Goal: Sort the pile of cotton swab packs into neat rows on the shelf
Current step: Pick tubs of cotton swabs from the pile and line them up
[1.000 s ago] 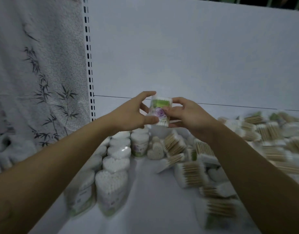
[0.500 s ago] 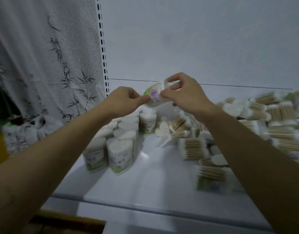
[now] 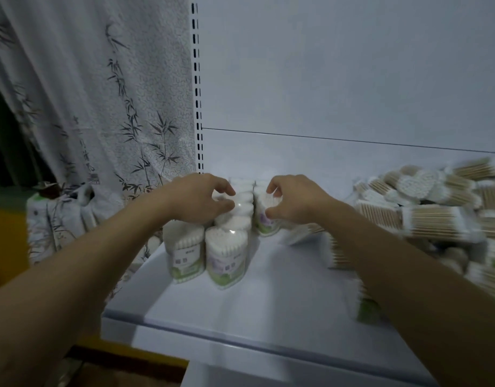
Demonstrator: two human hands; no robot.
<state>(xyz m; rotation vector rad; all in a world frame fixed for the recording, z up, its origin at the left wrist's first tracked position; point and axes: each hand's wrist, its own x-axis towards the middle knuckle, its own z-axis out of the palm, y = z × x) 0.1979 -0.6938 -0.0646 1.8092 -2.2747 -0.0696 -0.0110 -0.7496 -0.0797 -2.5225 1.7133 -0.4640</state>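
I see two rows of packs at the left end of the white shelf; each is a clear heart-shaped tub, upright, white swab tips on top, a green label low on the front; the rows run front to back, packs touching; the left hand curls over a rear pack; the right hand pinches a purple-labelled pack, upright just beside the right row; the pile sprawls to the right, packs on their sides, wooden sticks showing, blurred.
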